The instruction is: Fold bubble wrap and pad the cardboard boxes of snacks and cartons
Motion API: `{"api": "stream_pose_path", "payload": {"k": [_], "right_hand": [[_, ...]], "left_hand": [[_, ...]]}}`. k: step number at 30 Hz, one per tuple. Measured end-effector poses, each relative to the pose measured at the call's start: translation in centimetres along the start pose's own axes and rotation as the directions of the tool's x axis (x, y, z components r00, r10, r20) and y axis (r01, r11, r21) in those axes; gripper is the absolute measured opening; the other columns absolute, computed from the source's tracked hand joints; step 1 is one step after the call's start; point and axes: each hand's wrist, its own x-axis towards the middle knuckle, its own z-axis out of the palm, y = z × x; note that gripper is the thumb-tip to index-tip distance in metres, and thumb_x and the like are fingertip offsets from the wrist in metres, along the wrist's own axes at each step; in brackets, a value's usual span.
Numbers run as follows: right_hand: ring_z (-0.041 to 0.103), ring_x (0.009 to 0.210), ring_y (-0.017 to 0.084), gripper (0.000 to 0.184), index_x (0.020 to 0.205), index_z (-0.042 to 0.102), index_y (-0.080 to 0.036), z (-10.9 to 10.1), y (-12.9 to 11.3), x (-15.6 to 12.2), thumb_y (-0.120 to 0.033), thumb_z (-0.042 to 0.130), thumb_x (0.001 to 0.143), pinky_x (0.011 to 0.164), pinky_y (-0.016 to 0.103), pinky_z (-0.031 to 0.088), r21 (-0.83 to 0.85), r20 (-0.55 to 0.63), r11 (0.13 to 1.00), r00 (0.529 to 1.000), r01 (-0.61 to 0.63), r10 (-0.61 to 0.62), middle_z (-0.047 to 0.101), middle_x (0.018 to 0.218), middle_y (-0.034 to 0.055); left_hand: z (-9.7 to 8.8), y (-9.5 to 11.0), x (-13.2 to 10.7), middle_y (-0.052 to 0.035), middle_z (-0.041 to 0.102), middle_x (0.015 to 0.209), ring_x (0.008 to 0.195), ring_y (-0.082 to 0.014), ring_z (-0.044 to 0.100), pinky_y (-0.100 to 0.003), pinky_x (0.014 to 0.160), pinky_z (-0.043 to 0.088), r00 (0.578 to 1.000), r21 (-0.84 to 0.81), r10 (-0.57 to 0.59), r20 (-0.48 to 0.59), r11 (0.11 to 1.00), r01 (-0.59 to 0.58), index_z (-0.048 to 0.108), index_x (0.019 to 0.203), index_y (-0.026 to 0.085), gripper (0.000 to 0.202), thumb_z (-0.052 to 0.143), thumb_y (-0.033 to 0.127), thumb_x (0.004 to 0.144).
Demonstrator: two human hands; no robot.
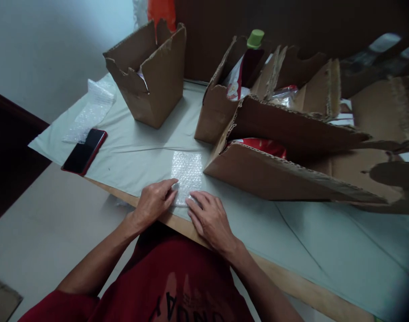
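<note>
A small rectangle of clear bubble wrap (188, 172) lies flat on the cloth near the table's front edge, in the lower middle of the head view. At its lower left edge, my left hand (154, 199) has the curled index finger and thumb closed on the film. My right hand (209, 217) holds the lower right corner, its bent fingers on the wrap and its thumb closer to the table edge. The near border of the wrap runs between the two hands and is partly covered by the fingertips.
Left of the hands lie a phone (84, 151) and another bubble wrap piece (93, 107). A cardboard box (164, 82) stands behind them. On the right, joined cardboard bins (291, 179) hold packets, including a red packet (261, 145). A green-capped container (255, 39) rises behind.
</note>
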Motion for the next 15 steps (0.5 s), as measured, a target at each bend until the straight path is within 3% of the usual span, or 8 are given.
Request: {"api": "stream_pose_path", "payload": {"k": [3, 6, 8, 11, 15], "right_hand": [[0.06, 0.116, 0.028, 0.028, 0.116, 0.071, -0.019, 0.3, 0.4, 0.3, -0.009, 0.054, 0.096, 0.092, 0.043, 0.049, -0.016, 0.027, 1.0, 1.0, -0.002, 0.003, 0.072, 0.124, 0.0126], [0.064, 0.104, 0.025, 0.029, 0.116, 0.071, -0.02, -0.3, 0.2, 0.4, -0.008, 0.051, 0.098, 0.088, 0.04, 0.047, 0.063, 0.061, 0.998, 0.998, -0.011, 0.007, 0.076, 0.113, 0.0099], [0.066, 0.092, 0.022, 0.029, 0.116, 0.072, -0.021, -0.7, 0.0, 0.4, -0.011, 0.049, 0.101, 0.083, 0.038, 0.047, 0.157, 0.093, 0.987, 0.995, -0.041, 0.026, 0.078, 0.102, 0.0075], [0.068, 0.091, 0.021, 0.028, 0.118, 0.071, -0.022, -1.1, -0.1, 0.5, -0.018, 0.048, 0.103, 0.082, 0.037, 0.047, 0.215, 0.073, 0.971, 0.993, -0.108, 0.094, 0.078, 0.103, 0.0068], [0.065, 0.106, 0.025, 0.024, 0.118, 0.071, -0.019, -1.4, -0.1, 0.1, -0.018, 0.055, 0.1, 0.089, 0.039, 0.046, 0.08, -0.155, 0.993, 0.983, -0.084, 0.095, 0.073, 0.117, 0.0122]], "left_hand": [[-0.8, 0.4, -1.2, -0.0105, 0.071, 0.106, 0.095, -0.0232, 0.069, -0.038, 0.084, 0.058, 0.992, 0.024, 0.083, -0.1, 0.996, -0.081, 0.063, 0.124, 0.019, 0.028, 0.062, 0.026, 0.097], [-1.6, 1.1, -2.9, -0.0146, 0.068, 0.124, 0.119, -0.0299, 0.062, -0.048, 0.099, 0.052, 0.976, -0.011, 0.199, -0.086, 0.98, -0.201, 0.061, 0.127, 0.019, 0.034, 0.066, 0.022, 0.094], [-1.6, 1.3, -3.6, -0.0109, 0.072, 0.113, 0.11, -0.0259, 0.065, -0.045, 0.095, 0.052, 0.971, -0.07, 0.236, -0.041, 0.969, -0.239, 0.06, 0.128, 0.019, 0.034, 0.062, 0.014, 0.095], [-1.1, 1.2, -3.5, -0.0034, 0.071, 0.089, 0.082, -0.0183, 0.065, -0.037, 0.08, 0.053, 0.982, -0.142, 0.185, -0.033, 0.972, -0.188, 0.06, 0.127, 0.018, 0.03, 0.057, 0.011, 0.097], [-0.2, 0.6, -2.3, -0.0052, 0.07, 0.092, 0.082, -0.0186, 0.065, -0.035, 0.078, 0.055, 0.994, -0.137, 0.103, -0.041, 0.985, -0.108, 0.061, 0.126, 0.017, 0.028, 0.056, 0.015, 0.099]]}}
